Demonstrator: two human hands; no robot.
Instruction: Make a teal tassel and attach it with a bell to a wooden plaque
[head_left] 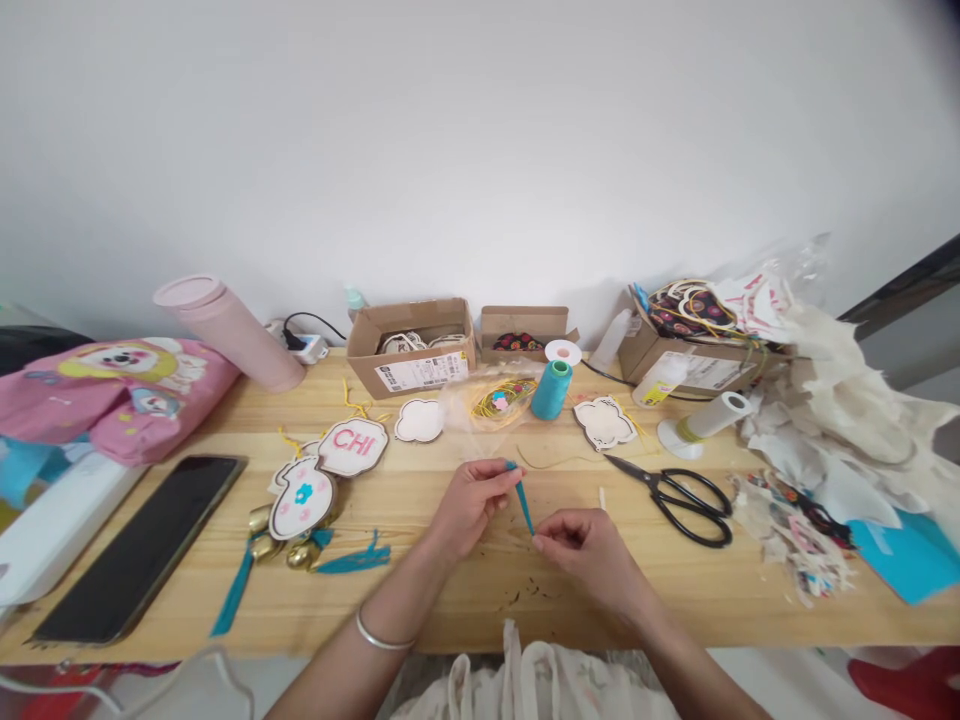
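Between my two hands a narrow teal strip (525, 507) slants down to the right over the wooden table. My left hand (480, 495) pinches its upper end between thumb and fingers. The strip's lower tip is at the fingertips of my right hand (574, 545), which are closed on it. Behind my hands stands a teal thread spool (552, 390), beside a clear bag of yellow cords (502, 400). Black-handled scissors (679, 500) lie to the right, blades slightly apart. Teal tassels (356, 558) and gold bells (302, 554) lie to the left near an ornament with a blue flower (300, 500).
Cardboard boxes (412, 370) stand along the wall. A phone (142, 545), pink tumbler (229, 330) and pink pouch (127, 390) occupy the left side. Fabric scraps (799, 540), a glue bottle (660, 380) and a white roll (712, 417) are at the right.
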